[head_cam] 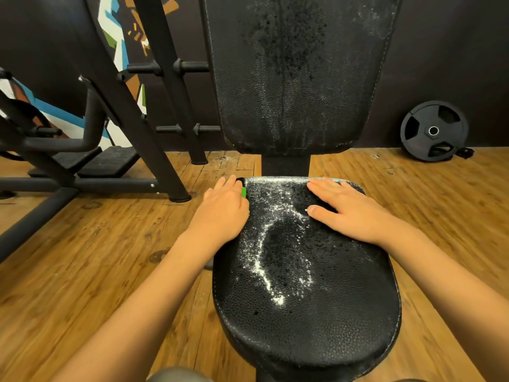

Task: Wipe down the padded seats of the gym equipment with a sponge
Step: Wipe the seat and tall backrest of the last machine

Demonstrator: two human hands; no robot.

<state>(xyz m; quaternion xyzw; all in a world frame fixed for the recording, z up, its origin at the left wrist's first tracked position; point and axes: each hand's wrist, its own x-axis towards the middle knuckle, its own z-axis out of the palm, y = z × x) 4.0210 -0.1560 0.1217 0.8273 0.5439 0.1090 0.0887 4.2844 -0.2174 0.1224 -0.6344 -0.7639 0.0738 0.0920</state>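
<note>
Head view, near to far. Seat (316,312) fills 6 o'c to centre: black pebbled pad, wet, w/ white foam (264,260) streaking from centre up toward 12. Foam is spread but not cleared, so prob. mid-job on this pad.

Risks:
- Sponge sits at the very 10 o'c edge of the pad. An outward push w/ a weak hold could drop it onto the wood floor (110,244), where it'd pick up grit.
- Wet pad looks slick, so the bracing right hand may skid.
- Foam left to dry = streaks.

Left hand (223,208) is at the seat's 10 o'c, lying over the sponge (243,192); only a green sliver shows on its inner side. Fingers are close together, reaching fwd. Thumb is hidden, so can't tell if it pinches or just presses.

Right hand (349,210) is at 1 o'c, flat on the pad, palm down, fingers straight & together, thumb out to the side. Forearms come in from 7 & 5.

Beyond, the backrest (297,78) stands upright at 12, also wet/foamy. Weight plate (433,130) at 2 o'c leans on the wall.
</note>
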